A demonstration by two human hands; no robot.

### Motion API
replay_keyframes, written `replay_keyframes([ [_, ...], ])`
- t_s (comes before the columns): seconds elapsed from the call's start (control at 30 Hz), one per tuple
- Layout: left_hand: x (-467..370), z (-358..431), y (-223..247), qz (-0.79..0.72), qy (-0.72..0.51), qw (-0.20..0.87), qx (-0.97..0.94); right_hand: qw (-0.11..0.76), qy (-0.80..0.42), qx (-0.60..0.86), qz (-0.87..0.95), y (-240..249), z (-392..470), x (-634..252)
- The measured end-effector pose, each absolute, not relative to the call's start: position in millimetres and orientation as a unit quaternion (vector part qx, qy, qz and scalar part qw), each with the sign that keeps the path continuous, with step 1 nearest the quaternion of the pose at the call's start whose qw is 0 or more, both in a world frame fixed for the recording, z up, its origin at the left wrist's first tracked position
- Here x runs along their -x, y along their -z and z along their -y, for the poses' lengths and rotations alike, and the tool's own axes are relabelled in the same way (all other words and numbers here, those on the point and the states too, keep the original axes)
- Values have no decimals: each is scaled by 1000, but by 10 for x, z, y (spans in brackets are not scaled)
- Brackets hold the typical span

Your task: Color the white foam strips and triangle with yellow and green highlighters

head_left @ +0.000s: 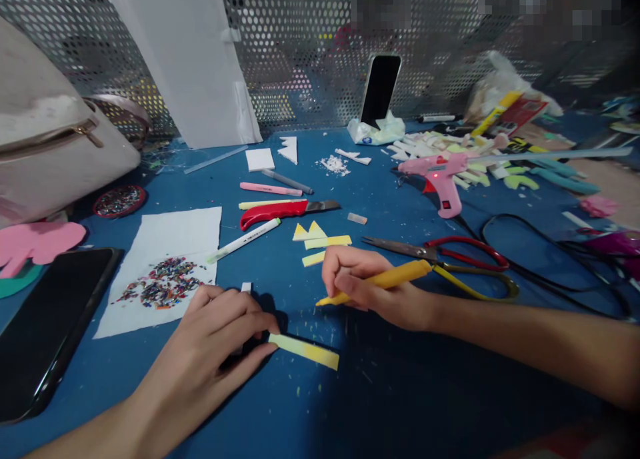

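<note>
Head view: the right hand (363, 282) pinches a yellow marker (400, 275), its tip near a yellow strip (307, 352) over the blue table (280, 419). The left hand (217, 332) pinches that strip's left end between thumb and finger. Beyond lie shorter yellow pieces (327, 242), a red-handled knife (275, 212) and scissors (400, 247); farther out, a pink glue gun (445, 172).

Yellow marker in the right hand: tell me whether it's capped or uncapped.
Uncapped: the yellow marker shows its narrow, bare tip, pointing down toward the table, beyond the right hand.
</note>
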State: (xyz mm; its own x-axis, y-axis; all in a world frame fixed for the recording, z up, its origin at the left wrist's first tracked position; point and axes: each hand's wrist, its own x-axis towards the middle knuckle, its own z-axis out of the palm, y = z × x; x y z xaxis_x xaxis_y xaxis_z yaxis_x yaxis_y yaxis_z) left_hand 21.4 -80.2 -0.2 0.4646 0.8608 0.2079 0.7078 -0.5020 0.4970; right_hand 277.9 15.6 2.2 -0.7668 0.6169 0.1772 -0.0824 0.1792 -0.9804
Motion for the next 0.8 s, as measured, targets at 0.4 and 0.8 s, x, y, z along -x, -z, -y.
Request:
replay_keyframes([
  [0.4, -213, 775, -30, -451, -207, 190, -847, 248, -629, 131, 725, 32, -124, -2763],
  [0.8, -205, 770, -44, -443, -187, 192, -856, 181, -612, 79, 766, 24, -125, -2791],
])
